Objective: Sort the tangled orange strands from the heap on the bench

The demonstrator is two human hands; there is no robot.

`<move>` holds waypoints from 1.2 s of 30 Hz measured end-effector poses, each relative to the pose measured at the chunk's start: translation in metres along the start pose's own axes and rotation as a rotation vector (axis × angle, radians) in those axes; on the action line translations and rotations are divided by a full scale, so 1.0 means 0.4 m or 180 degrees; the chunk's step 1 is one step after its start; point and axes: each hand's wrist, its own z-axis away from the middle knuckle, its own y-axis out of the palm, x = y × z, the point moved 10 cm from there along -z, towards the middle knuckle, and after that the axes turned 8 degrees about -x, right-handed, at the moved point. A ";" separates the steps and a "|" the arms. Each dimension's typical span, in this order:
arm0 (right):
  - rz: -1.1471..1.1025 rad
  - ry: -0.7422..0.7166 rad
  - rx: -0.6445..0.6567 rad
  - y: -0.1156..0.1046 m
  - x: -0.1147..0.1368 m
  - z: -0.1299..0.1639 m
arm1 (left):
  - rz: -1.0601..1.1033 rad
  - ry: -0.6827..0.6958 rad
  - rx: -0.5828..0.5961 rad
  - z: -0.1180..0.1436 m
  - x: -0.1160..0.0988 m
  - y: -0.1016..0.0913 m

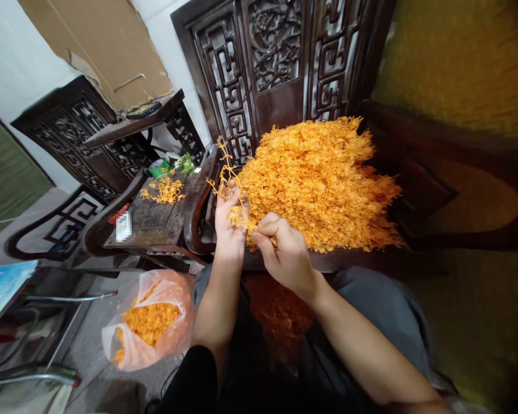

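Note:
My left hand (232,221) is raised, palm towards me, its fingers curled around an orange branching sprig (225,167) that sticks up past the fingertips. More orange strands lie across that palm. Close by on the right, my right hand (287,253) is closed, with thumb and forefinger pinching the lower end of the orange strands. Directly behind both hands, a large heap of similar orange sprigs (315,184) rests on a dark wooden seat. Its front edge is partly hidden by my hands.
A clear plastic bag (144,356) of orange pieces stands on the floor at left. On a dark wooden side table (144,221) lie a small orange bunch (166,188), green tape (159,167) and a leafy green sprig (186,164). Carved chair backs (280,109) rise behind.

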 end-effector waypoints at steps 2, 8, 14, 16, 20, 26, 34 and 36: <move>0.0133 -0.0033 -0.0046 -0.009 -0.030 -0.009 | 0.0246 -0.0227 0.0197 0.019 -0.001 0.023; 0.0748 -0.0252 0.0112 -0.016 -0.052 -0.008 | 0.0219 0.0338 0.0526 0.045 -0.036 0.059; 0.0013 -0.0669 0.0370 -0.021 0.134 0.012 | 0.0342 0.1099 -0.0237 -0.032 -0.099 -0.028; -0.0195 -0.0093 0.0311 -0.029 0.089 -0.001 | 0.0401 0.0516 0.0053 -0.049 -0.068 -0.018; -0.0474 0.1477 -0.0115 -0.036 -0.115 0.012 | 0.0768 -0.0141 0.0603 -0.014 -0.028 0.021; -0.0301 0.1762 0.0408 0.044 -0.168 0.045 | 0.0180 0.0257 0.0578 0.024 -0.013 0.048; -0.0326 0.1614 0.0764 0.031 -0.045 0.027 | -0.0032 0.2241 -0.0548 0.008 -0.146 -0.043; -0.0631 0.1450 0.1036 0.038 0.003 0.024 | 0.0101 0.2222 -0.0774 -0.020 -0.149 -0.071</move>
